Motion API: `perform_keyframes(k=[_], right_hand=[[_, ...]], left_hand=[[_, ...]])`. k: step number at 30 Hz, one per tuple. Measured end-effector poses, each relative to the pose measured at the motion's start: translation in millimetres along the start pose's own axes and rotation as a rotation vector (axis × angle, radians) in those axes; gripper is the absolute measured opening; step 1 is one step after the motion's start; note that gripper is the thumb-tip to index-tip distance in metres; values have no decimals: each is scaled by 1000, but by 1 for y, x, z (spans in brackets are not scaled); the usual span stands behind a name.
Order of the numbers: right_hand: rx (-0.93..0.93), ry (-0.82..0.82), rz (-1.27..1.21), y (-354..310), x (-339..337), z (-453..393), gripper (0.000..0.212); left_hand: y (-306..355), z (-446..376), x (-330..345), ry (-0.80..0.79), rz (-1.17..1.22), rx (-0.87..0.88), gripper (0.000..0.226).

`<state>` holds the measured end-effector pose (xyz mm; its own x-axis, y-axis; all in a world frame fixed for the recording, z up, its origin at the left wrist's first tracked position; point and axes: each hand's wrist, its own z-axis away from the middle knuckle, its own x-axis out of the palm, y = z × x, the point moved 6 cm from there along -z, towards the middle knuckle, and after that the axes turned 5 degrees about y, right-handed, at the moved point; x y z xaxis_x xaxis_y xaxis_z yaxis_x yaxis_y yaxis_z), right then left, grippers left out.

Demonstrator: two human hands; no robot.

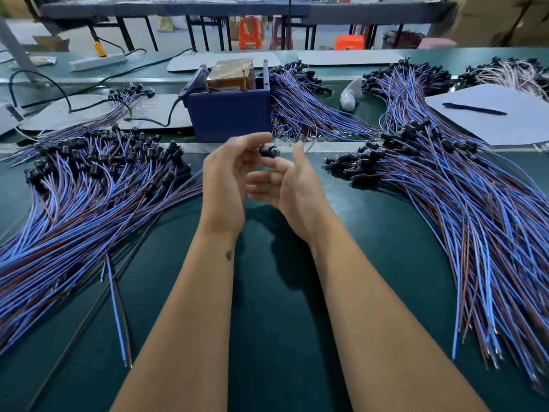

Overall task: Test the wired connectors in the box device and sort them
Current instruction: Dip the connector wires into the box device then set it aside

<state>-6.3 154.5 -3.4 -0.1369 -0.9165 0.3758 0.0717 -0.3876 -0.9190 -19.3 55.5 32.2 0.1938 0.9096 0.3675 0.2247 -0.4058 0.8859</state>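
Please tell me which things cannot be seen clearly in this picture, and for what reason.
All in the head view:
- Black connector: the left hand covers part of it; its wires are hidden.
- Right hand: whether it touches the connector is unclear.
- Blue box device: the test sockets are hidden by its front wall.
- Right pile of wired connectors: cut off by the frame edge.
- Pen: too small for details.

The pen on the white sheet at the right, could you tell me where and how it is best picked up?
Pinch the pen mid-barrel from above: it lies flat on the sheet, with both long sides clear for fingers.
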Motion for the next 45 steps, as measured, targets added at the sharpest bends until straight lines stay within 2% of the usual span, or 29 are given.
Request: perform_keyframes(k=[1,3,5,8,10,11,13,15,18,21,25,28,31,36,39,42,45], right_hand=[[28,-26,-26,1,1,0,79],[34,-28,-68,0,0,-1,77],[17,31,-170,-2,-6,-3,63],[-35,149,-256,-4,-22,-3,39],[-91,213,-260,-6,-30,-3,32],[-115,238,-268,-7,-32,-3,29],[-152,260,-293,-9,-36,-4,26],[-167,251,-322,-12,-38,-4,23],[-156,169,-298,-17,-36,-2,18],[-160,119,-31,-14,-23,1,13],[-193,86,398,-5,-5,2,14],[-197,33,537,-1,1,4,18],[-224,61,548,-1,-1,3,16],[-279,108,437,-5,-5,2,18],[-283,104,352,-6,-6,3,16],[-265,127,300,-6,-8,3,17],[-256,204,370,-5,-12,2,16]], left_hand=[[-3,1,6,-91,93,-83,42],[-8,6,19,-257,121,-223,50],[-17,13,26,-361,72,-346,49],[-30,17,28,-420,-74,-449,53],[-35,18,25,-443,-177,-485,58],[-35,18,23,-453,-149,-511,61],[-34,14,18,-381,60,-553,73],[-35,6,7,-178,228,-557,77],[-40,2,-6,75,198,-574,56],[-41,2,-5,127,139,-565,31],[-36,-2,-6,163,165,-476,47],[-34,-8,-21,264,139,-396,34],[-34,-10,-29,264,-33,-359,31],[-39,-6,-13,45,-320,-326,30],[-42,-7,-9,4,-451,-287,32],[-42,-7,-9,-31,-503,-265,34],[-41,-7,-14,55,-411,-295,32]])
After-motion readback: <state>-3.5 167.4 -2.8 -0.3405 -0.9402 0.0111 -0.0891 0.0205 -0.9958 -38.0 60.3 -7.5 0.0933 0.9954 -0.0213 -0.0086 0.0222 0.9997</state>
